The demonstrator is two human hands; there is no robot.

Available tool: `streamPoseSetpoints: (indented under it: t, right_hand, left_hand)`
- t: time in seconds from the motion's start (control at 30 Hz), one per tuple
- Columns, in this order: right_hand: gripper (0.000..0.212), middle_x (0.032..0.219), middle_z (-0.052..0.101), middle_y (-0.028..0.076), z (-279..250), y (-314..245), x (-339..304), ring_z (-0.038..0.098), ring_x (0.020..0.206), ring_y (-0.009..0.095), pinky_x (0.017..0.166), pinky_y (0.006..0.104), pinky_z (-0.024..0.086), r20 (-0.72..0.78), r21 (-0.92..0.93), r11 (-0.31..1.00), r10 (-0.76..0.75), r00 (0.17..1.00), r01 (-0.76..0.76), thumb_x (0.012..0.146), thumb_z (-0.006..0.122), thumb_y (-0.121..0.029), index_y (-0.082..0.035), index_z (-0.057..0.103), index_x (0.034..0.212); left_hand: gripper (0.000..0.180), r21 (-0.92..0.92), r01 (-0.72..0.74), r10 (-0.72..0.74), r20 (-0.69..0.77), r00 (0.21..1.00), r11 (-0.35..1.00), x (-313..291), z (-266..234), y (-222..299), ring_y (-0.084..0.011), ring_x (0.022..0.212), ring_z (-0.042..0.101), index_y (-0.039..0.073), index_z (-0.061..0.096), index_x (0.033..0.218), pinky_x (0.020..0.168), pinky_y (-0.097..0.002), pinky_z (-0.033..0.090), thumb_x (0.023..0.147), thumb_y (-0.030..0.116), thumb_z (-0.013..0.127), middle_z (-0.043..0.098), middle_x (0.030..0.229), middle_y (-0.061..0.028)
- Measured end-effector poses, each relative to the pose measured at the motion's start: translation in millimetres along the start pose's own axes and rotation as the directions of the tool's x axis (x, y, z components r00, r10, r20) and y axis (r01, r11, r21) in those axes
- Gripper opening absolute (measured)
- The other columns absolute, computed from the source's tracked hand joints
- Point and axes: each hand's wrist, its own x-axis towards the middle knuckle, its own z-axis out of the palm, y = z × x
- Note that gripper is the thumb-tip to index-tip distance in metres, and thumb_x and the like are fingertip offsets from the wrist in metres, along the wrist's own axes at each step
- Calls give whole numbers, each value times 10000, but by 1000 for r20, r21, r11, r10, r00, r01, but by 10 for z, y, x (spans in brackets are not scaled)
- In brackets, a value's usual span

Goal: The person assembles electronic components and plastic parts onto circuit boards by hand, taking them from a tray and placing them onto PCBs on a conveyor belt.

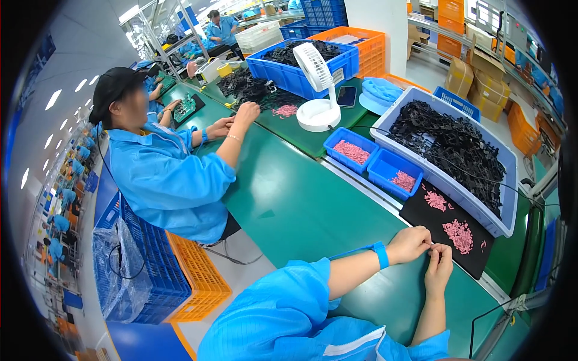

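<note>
My left hand (410, 243) and my right hand (439, 266) meet over the green bench (289, 198), fingertips pinched close together. Whatever sits between them is too small to make out. A blue wrist strap (380, 255) circles my left wrist. Just beyond my hands lies a black mat (475, 263) with a pile of small pink parts (459, 236) and a smaller scatter of them farther off. Two blue bins (394, 174) beside the mat also contain pink parts. Behind it stands a large pale tub (509, 180) heaped with black plastic parts (445, 150).
A white fan (318, 114) stands on the bench near a phone (346, 96) and a blue cap (380, 95). A co-worker in a blue jacket (162, 174) works at the left. Farther back is a blue crate (304, 69) of black parts. Stacked crates (192, 277) rest on the floor.
</note>
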Motion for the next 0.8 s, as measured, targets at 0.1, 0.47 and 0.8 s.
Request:
streamPoseSetpoints:
  t: [0.1, 0.47, 0.8]
  right_hand:
    - [21, 850, 587, 100, 15, -1, 8, 548, 713, 163, 663, 278, 461, 5, -16, 1000, -21, 1000, 21, 911, 504, 8, 12, 512, 892]
    - [24, 820, 584, 93, 2, -4, 16, 554, 712, 166, 656, 282, 461, 8, -36, 999, 18, 1000, -18, 904, 517, -1, 3, 521, 881]
    - [41, 803, 578, 82, 4, -28, 18, 550, 714, 163, 660, 276, 456, 4, -24, 999, 30, 1000, -30, 906, 516, -14, -1, 522, 868]
  left_hand:
    - [59, -4, 12, -12, 4, 1000, 1000, -1, -7, -13, -321, 784, 607, 46, 601, 791, 668, -416, 482, 792, 100, 627, 608, 837, -122]
    - [62, 8, 19, -19, 9, 1000, 1000, 2, -1, -7, -313, 793, 614, 52, 607, 795, 666, -406, 485, 795, 102, 643, 613, 831, -114]
    - [75, 8, -10, 10, 10, 1000, 1000, -4, -3, -20, -311, 779, 612, 57, 604, 793, 658, -405, 483, 799, 113, 653, 611, 825, -110]
